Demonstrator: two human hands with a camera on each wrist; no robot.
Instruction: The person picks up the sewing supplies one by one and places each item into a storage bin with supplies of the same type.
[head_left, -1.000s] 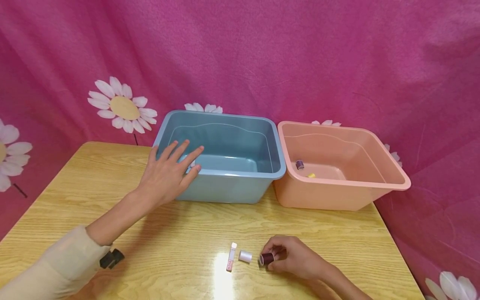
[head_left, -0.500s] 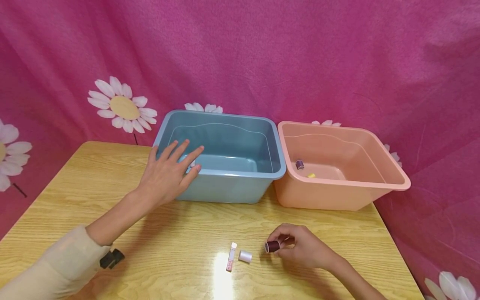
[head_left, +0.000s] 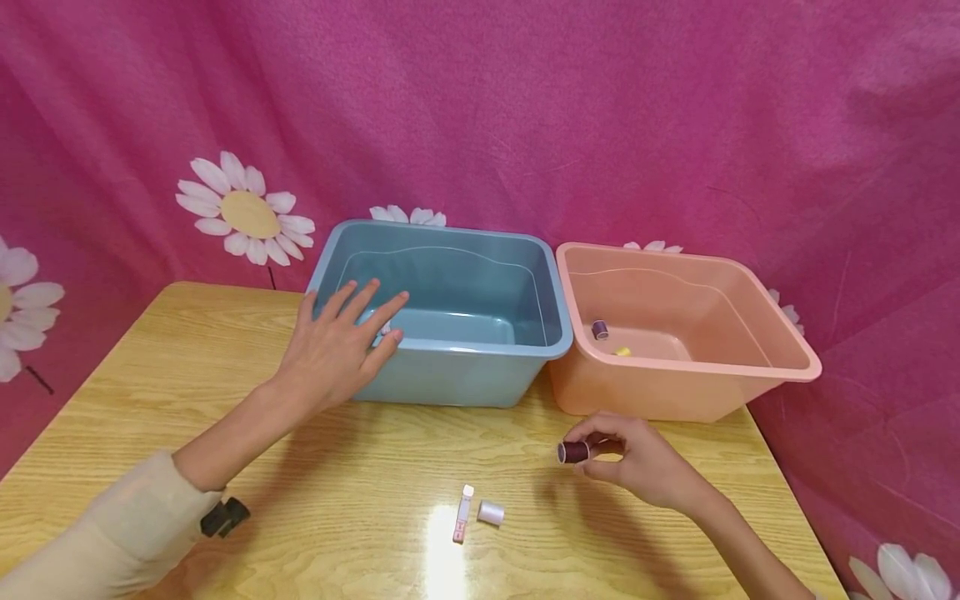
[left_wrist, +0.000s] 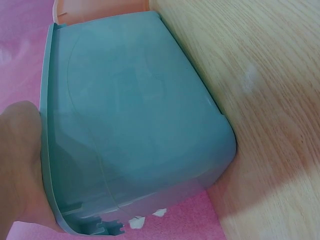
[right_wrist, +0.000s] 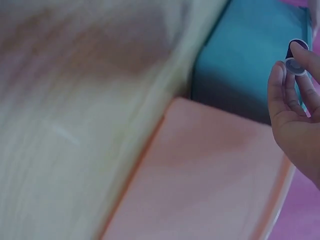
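Note:
Between thumb and fingers my right hand (head_left: 637, 457) pinches a dark maroon thread spool (head_left: 574, 452), raised above the table in front of the pink bin (head_left: 645, 392). In the right wrist view the same spool (right_wrist: 296, 57) shows at the fingertips. My left hand (head_left: 330, 346) rests with spread fingers over the near left rim of the blue bin (head_left: 450, 375); the left wrist view has it at the rim too. A white thread spool (head_left: 491, 512) lies on the table, beside a small pink-and-white stick-shaped item (head_left: 462, 514).
Inside the pink bin lie a purple spool (head_left: 600, 330) and a yellow item (head_left: 622, 352), partly hidden by the wall. Something whitish (head_left: 386, 327) shows in the blue bin behind my left fingers. Both bins stand side by side on the wooden table (head_left: 405, 467), before a pink curtain (head_left: 480, 117).
My right hand has lifted the maroon spool off the table and carried it rightward and away from me, toward the pink bin. My left hand stays at the blue bin's rim.

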